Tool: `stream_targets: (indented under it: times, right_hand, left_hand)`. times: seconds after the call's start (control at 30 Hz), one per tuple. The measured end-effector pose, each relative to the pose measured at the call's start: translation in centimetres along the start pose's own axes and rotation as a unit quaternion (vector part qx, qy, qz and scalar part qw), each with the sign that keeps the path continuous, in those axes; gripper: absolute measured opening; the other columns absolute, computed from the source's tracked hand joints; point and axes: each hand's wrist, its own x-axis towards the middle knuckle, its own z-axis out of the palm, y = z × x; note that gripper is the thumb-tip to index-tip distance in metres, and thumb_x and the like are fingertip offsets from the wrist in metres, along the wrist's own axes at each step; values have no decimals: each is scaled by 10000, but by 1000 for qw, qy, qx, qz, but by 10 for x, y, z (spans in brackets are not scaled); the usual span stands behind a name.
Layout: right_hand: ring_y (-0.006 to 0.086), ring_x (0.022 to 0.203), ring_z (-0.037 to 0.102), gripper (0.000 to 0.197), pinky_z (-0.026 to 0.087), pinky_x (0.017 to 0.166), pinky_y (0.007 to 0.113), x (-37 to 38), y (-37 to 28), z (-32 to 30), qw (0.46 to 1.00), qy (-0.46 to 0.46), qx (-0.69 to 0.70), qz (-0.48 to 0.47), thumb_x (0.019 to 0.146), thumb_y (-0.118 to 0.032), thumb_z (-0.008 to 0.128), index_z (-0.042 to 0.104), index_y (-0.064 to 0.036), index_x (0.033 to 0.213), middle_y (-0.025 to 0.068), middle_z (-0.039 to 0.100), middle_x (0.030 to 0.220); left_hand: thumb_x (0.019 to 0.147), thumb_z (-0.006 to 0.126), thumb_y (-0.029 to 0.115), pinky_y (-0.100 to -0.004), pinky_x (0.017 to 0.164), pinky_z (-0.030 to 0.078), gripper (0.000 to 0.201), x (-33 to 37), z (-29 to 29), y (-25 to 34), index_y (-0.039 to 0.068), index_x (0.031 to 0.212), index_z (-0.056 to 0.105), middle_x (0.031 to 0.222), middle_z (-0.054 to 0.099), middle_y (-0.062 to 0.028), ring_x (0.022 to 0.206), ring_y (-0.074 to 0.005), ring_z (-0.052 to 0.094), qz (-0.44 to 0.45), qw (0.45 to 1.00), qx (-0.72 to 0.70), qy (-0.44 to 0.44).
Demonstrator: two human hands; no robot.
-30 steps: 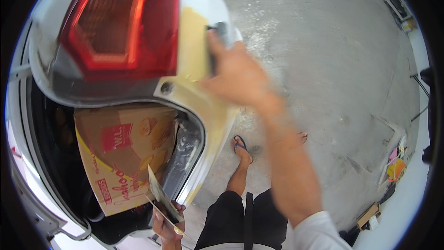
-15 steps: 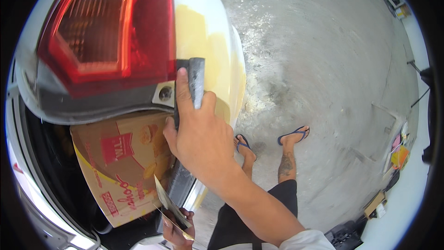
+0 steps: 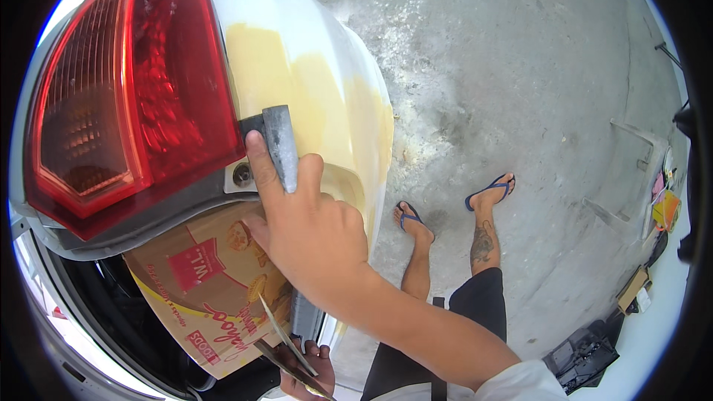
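Note:
My right hand (image 3: pixel 316 241) is closed around a grey block (image 3: pixel 281 150), which looks like a sanding block, with the index finger stretched along it. The block lies against the car's rear panel (image 3: pixel 297 78), beside the lower corner of the red taillight (image 3: pixel 178 74). White paint with pale yellow patches covers that panel. Lower down, my left hand (image 3: pixel 318 368) grips thin flat sheets (image 3: pixel 288 338) with pale edges; their kind is not clear. They stand fanned apart in front of a cardboard box (image 3: pixel 193 289) inside the open car.
Grey concrete floor (image 3: pixel 512 89) stretches to the right of the car, with my feet in blue flip-flops (image 3: pixel 490 191) on it. Along the right wall lie a black object (image 3: pixel 583 356), a small carton (image 3: pixel 633 291) and an orange-yellow item (image 3: pixel 666 212).
The view has shifted, so the taillight sits further left and lower. My right hand keeps the block near the same taillight corner. The sheets in my left hand have tilted.

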Motion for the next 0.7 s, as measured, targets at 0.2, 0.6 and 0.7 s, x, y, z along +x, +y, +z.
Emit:
stream_targets:
  times: [0.2, 0.6, 0.7]
  right_hand:
    - [313, 576, 679, 922, 556, 549, 388, 14, -10, -17, 1000, 18, -23, 4, 829, -366, 816, 362, -180, 1610, 201, 486, 1098]
    - [358, 757, 722, 965, 591, 695, 430, 29, 0, -36, 998, -20, -57, -8, 788, -398, 859, 381, -151, 1589, 226, 527, 1158]
    - [398, 867, 713, 936, 591, 736, 465, 64, 21, -71, 989, -15, -145, 6, 796, -336, 845, 383, -129, 1584, 270, 547, 1192]
  left_hand:
    - [1023, 561, 320, -457, 896, 507, 168, 0, 5, 4, 185, 921, 554, 1201, 671, 29, 1005, -211, 594, -8, 1000, -14, 7]
    - [1025, 547, 310, -455, 883, 495, 173, -3, 4, 1, 178, 915, 528, 1184, 666, 18, 994, -218, 592, -14, 999, 10, -28]
    - [1017, 564, 331, -452, 876, 491, 188, -6, 3, 2, 178, 912, 531, 1180, 662, 19, 990, -213, 590, -3, 1000, 14, -20]
